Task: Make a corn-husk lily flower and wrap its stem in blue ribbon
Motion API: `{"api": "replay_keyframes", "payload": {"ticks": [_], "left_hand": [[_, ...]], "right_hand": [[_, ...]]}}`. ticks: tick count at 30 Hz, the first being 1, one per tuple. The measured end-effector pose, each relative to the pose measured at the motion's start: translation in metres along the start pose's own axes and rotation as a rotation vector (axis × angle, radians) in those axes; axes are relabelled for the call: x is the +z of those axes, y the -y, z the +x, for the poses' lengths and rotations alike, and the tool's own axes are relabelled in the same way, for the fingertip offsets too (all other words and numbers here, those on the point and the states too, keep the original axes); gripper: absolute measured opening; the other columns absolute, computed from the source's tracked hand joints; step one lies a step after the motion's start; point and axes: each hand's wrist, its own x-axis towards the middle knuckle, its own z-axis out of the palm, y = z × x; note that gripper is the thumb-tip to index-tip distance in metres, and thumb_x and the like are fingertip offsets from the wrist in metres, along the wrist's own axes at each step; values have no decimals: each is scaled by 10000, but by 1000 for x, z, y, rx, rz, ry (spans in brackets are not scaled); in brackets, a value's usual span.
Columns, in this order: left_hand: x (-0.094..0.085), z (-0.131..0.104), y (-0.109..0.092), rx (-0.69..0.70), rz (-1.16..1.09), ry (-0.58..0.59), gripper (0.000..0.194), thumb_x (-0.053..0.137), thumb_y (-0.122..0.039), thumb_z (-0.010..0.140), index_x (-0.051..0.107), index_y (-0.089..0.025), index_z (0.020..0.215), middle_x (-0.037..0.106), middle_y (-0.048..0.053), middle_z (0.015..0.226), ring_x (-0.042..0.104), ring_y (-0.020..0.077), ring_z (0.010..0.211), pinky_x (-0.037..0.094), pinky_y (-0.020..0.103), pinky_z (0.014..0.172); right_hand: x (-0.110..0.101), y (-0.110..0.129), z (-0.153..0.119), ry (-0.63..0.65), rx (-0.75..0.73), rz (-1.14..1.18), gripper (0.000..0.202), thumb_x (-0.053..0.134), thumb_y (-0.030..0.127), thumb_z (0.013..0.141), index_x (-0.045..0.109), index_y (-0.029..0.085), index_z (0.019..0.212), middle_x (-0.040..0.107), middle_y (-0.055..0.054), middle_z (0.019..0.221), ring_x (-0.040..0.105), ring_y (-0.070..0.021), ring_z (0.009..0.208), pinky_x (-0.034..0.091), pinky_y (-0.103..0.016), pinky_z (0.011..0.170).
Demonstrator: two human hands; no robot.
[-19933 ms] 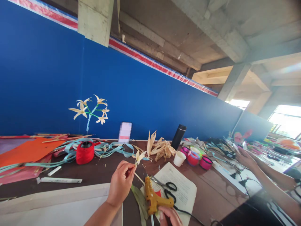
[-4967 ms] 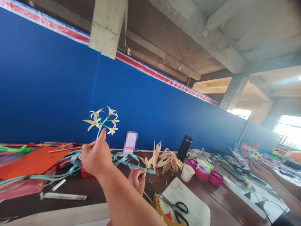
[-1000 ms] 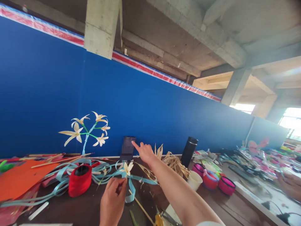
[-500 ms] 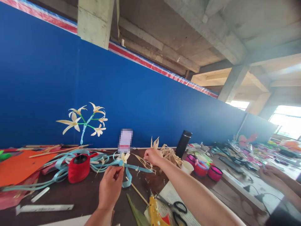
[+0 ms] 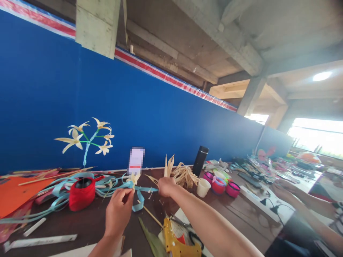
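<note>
My left hand (image 5: 118, 212) is closed in a pinch, holding a small cream flower (image 5: 135, 178) upright over the table. Light blue ribbon (image 5: 140, 200) lies just behind and beside that hand. Reaching farther out, my right hand (image 5: 166, 186) is curled down among dried husk strips (image 5: 152, 179); its fingertips are hidden, so what they grip cannot be made out. A pale husk piece (image 5: 169, 166) sticks up behind it, and a heap of dried husks (image 5: 186, 175) lies to its right. At the left stands a finished spray of cream flowers (image 5: 89, 141) on a blue-wrapped stem.
A yellow glue gun (image 5: 174, 239), scissors (image 5: 193, 237), a stick (image 5: 150, 213) and a green leaf (image 5: 151, 237) lie in front. Right of the husks are a black flask (image 5: 200, 160), a white cup (image 5: 203, 188) and a power strip (image 5: 258, 203). Another person's hands (image 5: 281, 189) are at far right.
The view has turned right, so things sit farther left in it. My right hand has come slightly down toward me at the husk strips. My left hand keeps its pinch on the flower.
</note>
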Motion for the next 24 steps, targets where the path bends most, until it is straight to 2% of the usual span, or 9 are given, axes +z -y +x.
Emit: {"api": "replay_keyframes", "payload": {"ticks": [2, 4, 7, 11, 13, 16, 19, 22, 24], "left_hand": [[1, 0, 3, -10, -5, -5, 240, 531, -422, 779, 669, -225, 776, 657, 17, 806, 608, 172, 705, 463, 262, 656], [2, 0, 7, 5, 1, 17, 243, 530, -434, 772, 661, -229, 788, 650, 12, 781, 597, 170, 677, 458, 263, 643], [2, 1, 9, 11, 22, 35, 264, 519, -448, 766, 659, -226, 794, 650, 21, 780, 595, 177, 672, 458, 270, 632], [0, 3, 9, 10, 74, 34, 277, 493, -445, 765, 654, -220, 786, 661, 38, 802, 610, 194, 711, 455, 276, 624], [-1, 5, 10, 10, 76, 19, 277, 497, -454, 753, 654, -226, 766, 664, 33, 786, 611, 194, 702, 455, 274, 614], [-1, 7, 12, -28, 89, 11, 240, 533, -473, 714, 647, -263, 726, 656, -15, 735, 604, 181, 674, 447, 258, 587], [-3, 9, 11, -106, 118, 46, 188, 572, -453, 679, 651, -284, 706, 655, -43, 719, 600, 171, 669, 433, 244, 581], [-7, 12, 7, -169, 132, 88, 195, 581, -446, 655, 668, -278, 704, 658, -33, 723, 591, 181, 685, 436, 255, 598], [-9, 13, 2, -198, 145, 101, 212, 583, -453, 638, 676, -272, 697, 661, -25, 739, 577, 185, 678, 440, 264, 598]], "right_hand": [[-17, -7, -7, -122, 1, 105, 76, 663, 223, 757, 654, 149, 770, 686, -81, 765, 658, -222, 736, 496, -320, 650], [-39, -16, -16, -284, 3, 216, 63, 589, 193, 784, 643, 176, 810, 689, -71, 769, 657, -211, 720, 481, -291, 638], [-75, -29, -34, -566, -6, 347, 172, 446, 203, 856, 594, 204, 945, 676, -43, 895, 634, -170, 812, 473, -276, 733], [-113, -41, -59, -879, -39, 493, 266, 350, 171, 884, 523, 206, 1083, 609, -42, 1110, 582, -117, 987, 435, -251, 892], [-125, -48, -69, -1077, -138, 730, 282, 375, 169, 874, 519, 195, 1114, 610, -51, 1114, 588, -121, 1003, 445, -273, 907], [-130, -64, -79, -1260, -243, 1242, 247, 514, 211, 817, 577, 168, 1051, 655, -51, 1035, 630, -151, 955, 481, -328, 887], [-123, -87, -85, -1342, -86, 1650, 267, 647, 265, 730, 608, 139, 962, 679, -51, 948, 661, -167, 880, 510, -348, 853], [-109, -112, -90, -1456, 72, 1775, 370, 722, 266, 660, 573, 136, 973, 669, -57, 941, 661, -159, 871, 521, -325, 839], [-101, -126, -92, -1486, 152, 1820, 479, 756, 254, 624, 532, 153, 1035, 664, -45, 933, 669, -154, 849, 534, -314, 809]]}}
